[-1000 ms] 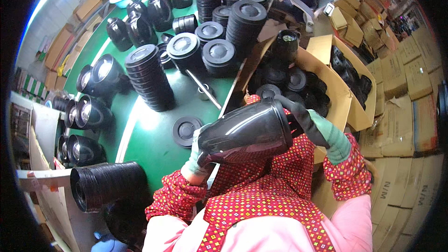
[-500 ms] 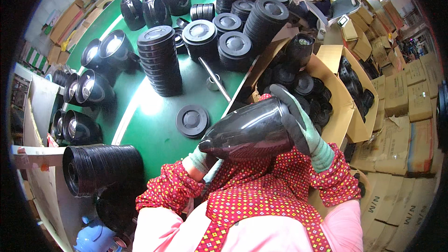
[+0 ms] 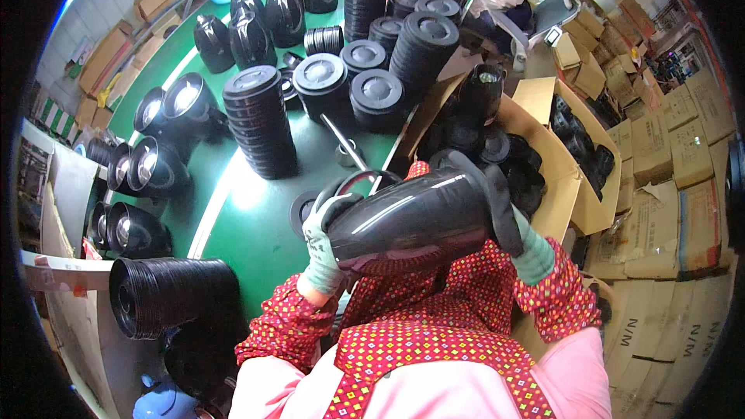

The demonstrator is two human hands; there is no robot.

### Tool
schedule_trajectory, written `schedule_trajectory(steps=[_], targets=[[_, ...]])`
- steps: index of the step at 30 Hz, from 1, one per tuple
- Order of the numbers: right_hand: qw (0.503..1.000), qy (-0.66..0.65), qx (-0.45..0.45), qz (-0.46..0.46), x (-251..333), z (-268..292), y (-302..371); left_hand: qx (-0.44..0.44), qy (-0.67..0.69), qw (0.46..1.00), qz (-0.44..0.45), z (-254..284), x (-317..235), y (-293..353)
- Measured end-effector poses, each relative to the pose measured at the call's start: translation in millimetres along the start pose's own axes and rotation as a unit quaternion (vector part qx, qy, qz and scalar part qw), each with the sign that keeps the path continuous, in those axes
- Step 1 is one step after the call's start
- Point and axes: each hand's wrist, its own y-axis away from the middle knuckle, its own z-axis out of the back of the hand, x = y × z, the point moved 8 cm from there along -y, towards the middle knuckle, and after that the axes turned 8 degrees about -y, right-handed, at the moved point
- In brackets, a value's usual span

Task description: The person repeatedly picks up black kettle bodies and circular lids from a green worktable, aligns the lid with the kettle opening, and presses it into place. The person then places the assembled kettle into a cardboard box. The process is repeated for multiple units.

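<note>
A glossy black tapered jug shell lies sideways between my two gloved hands, in front of my apron. My left hand grips its left end, thumb and fingers bent round the edge. Beside those fingers a thin curved black ring or rim shows; whether it belongs to the shell I cannot tell. My right hand is cupped over the shell's right end, dark fingers wrapped round it. A round black lid lies flat on the green table, partly hidden behind my left hand.
Stacks of black lids and upright black jug shells stand on the green table. A metal rod rises near the table edge. At right is an open carton of black parts. Nested black rings lie at left.
My left hand has come up from under the shell's left end to its upper side. The shell has turned, its left end now looking broader. The view has shifted slightly.
</note>
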Motion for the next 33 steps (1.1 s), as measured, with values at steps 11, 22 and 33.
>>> schedule_trajectory(steps=[11, 22, 33], targets=[[0.898, 0.253, 0.116, 0.34, 73.6, -36.7, 57.5, 0.283, 0.301, 0.901, 0.135, -74.5, 50.5, 35.8], [0.981, -0.114, -0.082, 0.134, 5.7, 14.4, 73.6, 0.16, 0.19, 0.948, 0.199, -48.4, 2.4, -7.0], [0.906, 0.245, -0.028, 0.345, 59.2, 13.4, 95.4, 0.242, 0.311, 0.897, 0.198, -118.8, -1.0, 22.4]])
